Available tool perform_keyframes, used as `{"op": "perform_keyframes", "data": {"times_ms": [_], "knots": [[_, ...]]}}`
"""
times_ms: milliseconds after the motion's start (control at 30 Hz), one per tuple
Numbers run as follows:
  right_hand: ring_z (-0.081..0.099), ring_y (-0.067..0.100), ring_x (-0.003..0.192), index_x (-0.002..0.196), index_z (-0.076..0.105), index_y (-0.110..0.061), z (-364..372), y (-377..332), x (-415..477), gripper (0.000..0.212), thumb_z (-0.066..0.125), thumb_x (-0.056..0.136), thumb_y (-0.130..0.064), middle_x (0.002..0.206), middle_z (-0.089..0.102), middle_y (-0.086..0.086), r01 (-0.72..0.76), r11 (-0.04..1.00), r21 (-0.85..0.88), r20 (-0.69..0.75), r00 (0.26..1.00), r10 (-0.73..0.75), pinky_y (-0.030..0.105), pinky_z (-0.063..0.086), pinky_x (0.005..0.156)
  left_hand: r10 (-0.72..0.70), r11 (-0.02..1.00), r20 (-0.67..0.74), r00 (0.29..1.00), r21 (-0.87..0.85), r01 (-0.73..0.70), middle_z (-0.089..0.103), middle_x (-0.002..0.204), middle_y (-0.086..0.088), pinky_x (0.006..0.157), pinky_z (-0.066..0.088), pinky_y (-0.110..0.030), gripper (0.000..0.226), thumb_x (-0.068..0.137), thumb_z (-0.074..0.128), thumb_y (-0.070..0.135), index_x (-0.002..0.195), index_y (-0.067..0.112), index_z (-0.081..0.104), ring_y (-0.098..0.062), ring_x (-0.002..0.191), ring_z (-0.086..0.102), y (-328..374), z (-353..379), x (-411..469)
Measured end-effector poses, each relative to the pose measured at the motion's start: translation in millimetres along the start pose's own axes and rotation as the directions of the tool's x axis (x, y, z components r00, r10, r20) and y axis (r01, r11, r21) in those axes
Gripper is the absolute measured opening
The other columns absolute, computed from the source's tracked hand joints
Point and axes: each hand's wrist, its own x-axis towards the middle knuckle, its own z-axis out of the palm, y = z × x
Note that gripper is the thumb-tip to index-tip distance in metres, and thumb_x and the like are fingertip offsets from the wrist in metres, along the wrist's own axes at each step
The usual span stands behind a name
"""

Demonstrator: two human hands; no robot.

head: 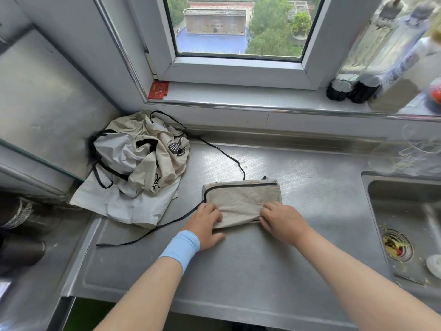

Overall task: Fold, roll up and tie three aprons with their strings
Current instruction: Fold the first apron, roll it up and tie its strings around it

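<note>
A beige apron with black trim, folded into a small rectangle, lies on the steel counter. My left hand grips its near left corner, and my right hand grips its near right corner. The near edge is turned up over itself between my fingers. One black string trails from the folded apron toward the counter's left edge. Another black string curves away to the back. A crumpled heap of beige and grey aprons with black straps sits in the back left corner.
A sink with food scraps in its drain lies at the right. Dark bottles and a red packet stand on the window sill. Clear glassware sits behind the sink. Dark pots stand at the left.
</note>
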Motion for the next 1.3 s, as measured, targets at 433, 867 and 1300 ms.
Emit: {"op": "perform_keyframes", "data": {"times_ms": [433, 867, 1300], "knots": [[0.062, 0.027, 0.103, 0.107, 0.06, -0.013, -8, 0, 34, 0.035, 0.042, 0.103, -0.043, 0.113, 0.059, 0.005, -0.353, 0.935, 0.037, 0.19, 0.921, 0.34, 0.038, 0.046, 0.076, -0.371, 0.925, -0.012, 0.928, -0.092, 0.369, 0.059, 0.106, -0.003, 0.08, 0.043, -0.032, 0.021, 0.092, 0.058, 0.038, 0.1, 0.018, 0.058, -0.026, 0.097, 0.059, 2, -21, 31], [0.052, 0.024, 0.082, 0.089, 0.059, -0.016, 1, 1, 22, 0.02, 0.05, 0.082, -0.032, 0.093, 0.055, 0.003, 0.038, 0.999, 0.002, -0.013, 0.999, -0.038, 0.036, 0.047, 0.07, 0.059, 0.966, -0.1, 0.993, 0.258, -0.031, 0.054, 0.106, -0.003, 0.085, 0.045, -0.032, 0.033, 0.074, 0.053, 0.03, 0.103, 0.015, 0.056, -0.025, 0.097, 0.049, 15, 0, 27], [0.061, 0.022, 0.106, 0.104, 0.066, -0.029, -27, 17, 48, 0.019, 0.052, 0.095, -0.039, 0.108, 0.069, -0.006, -0.401, 0.886, 0.234, 0.235, 0.907, 0.349, 0.033, 0.047, 0.082, -0.272, 0.959, -0.039, 0.961, -0.087, 0.268, 0.066, 0.099, 0.003, 0.084, 0.046, -0.029, 0.019, 0.091, 0.059, 0.041, 0.103, 0.028, 0.068, -0.02, 0.102, 0.054, 3, -23, 42]]}}
